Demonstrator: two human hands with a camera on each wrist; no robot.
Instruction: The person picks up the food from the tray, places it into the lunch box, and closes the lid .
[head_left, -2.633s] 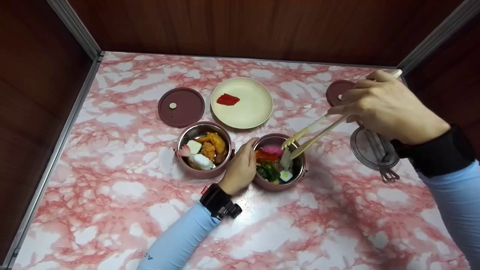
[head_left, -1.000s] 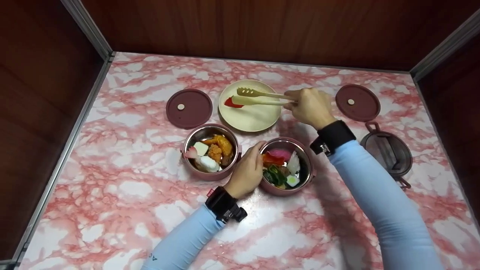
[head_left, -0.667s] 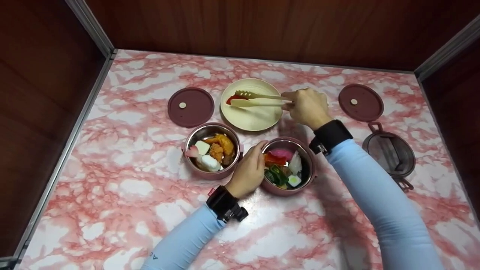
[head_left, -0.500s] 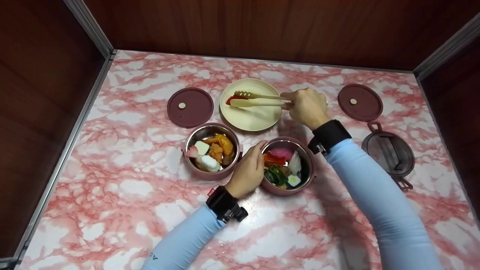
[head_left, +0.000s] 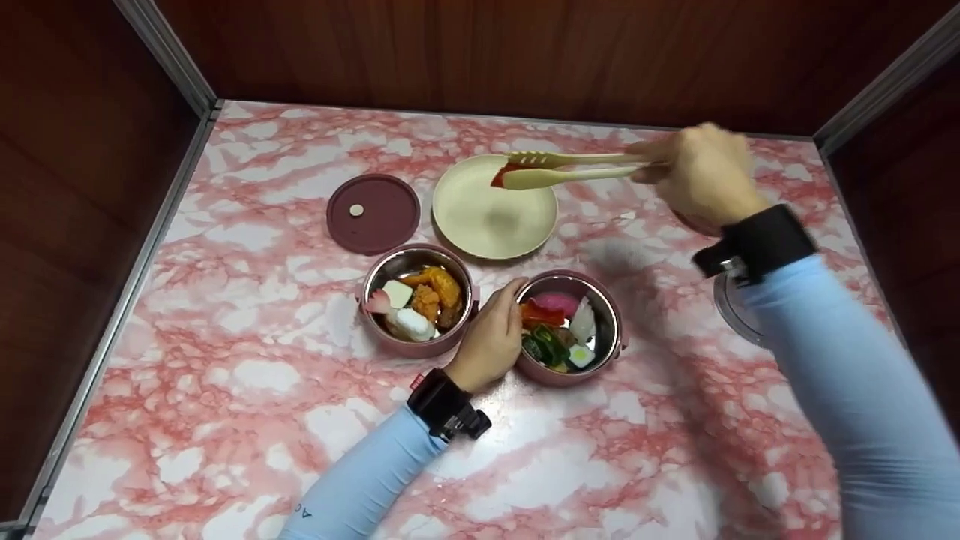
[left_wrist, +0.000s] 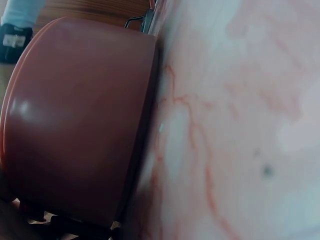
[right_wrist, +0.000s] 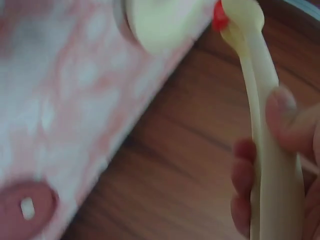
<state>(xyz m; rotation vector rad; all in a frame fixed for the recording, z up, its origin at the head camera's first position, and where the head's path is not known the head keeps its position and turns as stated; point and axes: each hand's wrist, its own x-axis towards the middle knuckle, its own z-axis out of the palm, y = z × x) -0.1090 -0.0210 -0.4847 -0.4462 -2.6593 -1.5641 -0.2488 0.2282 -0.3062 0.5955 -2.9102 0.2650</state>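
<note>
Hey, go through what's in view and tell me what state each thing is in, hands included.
Right hand: gripping tongs
Tongs: pinching red food, raised
Red food: held off the plate
Plate: right side up
Left hand: resting against right pot
Right pot: upright, uncovered, holding food
Left pot: upright, uncovered, holding food
Left lid: off, flat on table
Grey round item: mostly hidden, state unclear

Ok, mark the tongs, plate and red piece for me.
Tongs [head_left: 536,178]: head view, on the flat tip.
Plate [head_left: 480,226]: head view, on its bare inside.
Red piece [right_wrist: 219,19]: right wrist view, on its exposed end.
</note>
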